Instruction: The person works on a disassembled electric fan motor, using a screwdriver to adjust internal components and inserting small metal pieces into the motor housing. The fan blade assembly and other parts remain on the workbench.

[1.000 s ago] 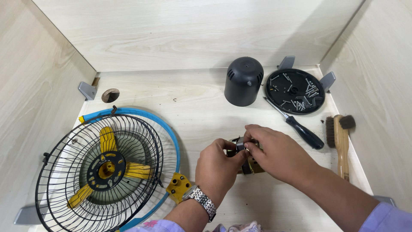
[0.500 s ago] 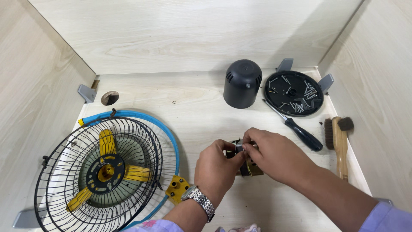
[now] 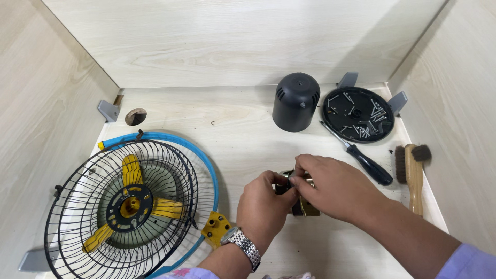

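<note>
Hands, left [image 3: 264,208] & right [image 3: 330,186], both pinching small metal part [image 3: 306,206], lower ctr; fan guard [image 3: 121,206] lower left.

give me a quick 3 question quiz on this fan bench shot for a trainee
1. True or false: the screwdriver lies between the round black tray of screws and the wooden brush.
2. What do the left hand and right hand grip together?
3. What colour are the blades inside the wire fan guard: A red, B yellow, C white?

Key
1. True.
2. A small metal part, mostly hidden by the fingers.
3. B.
</note>
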